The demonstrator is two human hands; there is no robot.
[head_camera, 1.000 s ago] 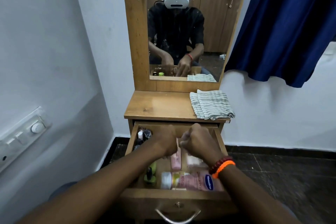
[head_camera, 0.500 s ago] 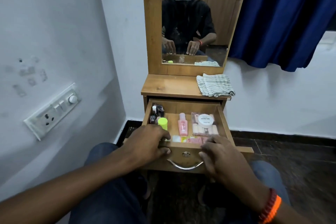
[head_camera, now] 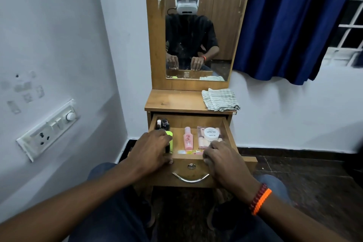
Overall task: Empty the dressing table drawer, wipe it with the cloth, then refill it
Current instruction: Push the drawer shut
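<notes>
The wooden drawer (head_camera: 193, 175) of the dressing table stands pulled out. Inside lie a pink bottle (head_camera: 188, 138), a neon green bottle (head_camera: 170, 139), a white round jar (head_camera: 211, 134) on a clear packet, small dark bottles (head_camera: 163, 124) at the back left, and a yellow-pink item (head_camera: 187, 152) by the front wall. My left hand (head_camera: 151, 151) grips the left part of the drawer's front rim, fingers inside near the green bottle. My right hand (head_camera: 222, 160) curls over the right part of that rim. A folded striped cloth (head_camera: 220, 99) lies on the tabletop's right side.
The tabletop (head_camera: 172, 100) carries a tall mirror (head_camera: 196, 31) showing a person wearing a headset. A switchboard (head_camera: 49, 129) is on the left wall. A blue curtain (head_camera: 290, 21) hangs to the right. My knees flank the drawer over a dark floor (head_camera: 304, 173).
One second ago both hands were fists deep inside the drawer over the items. They have drawn back to the drawer's front rim and my head has pulled away from the table.
</notes>
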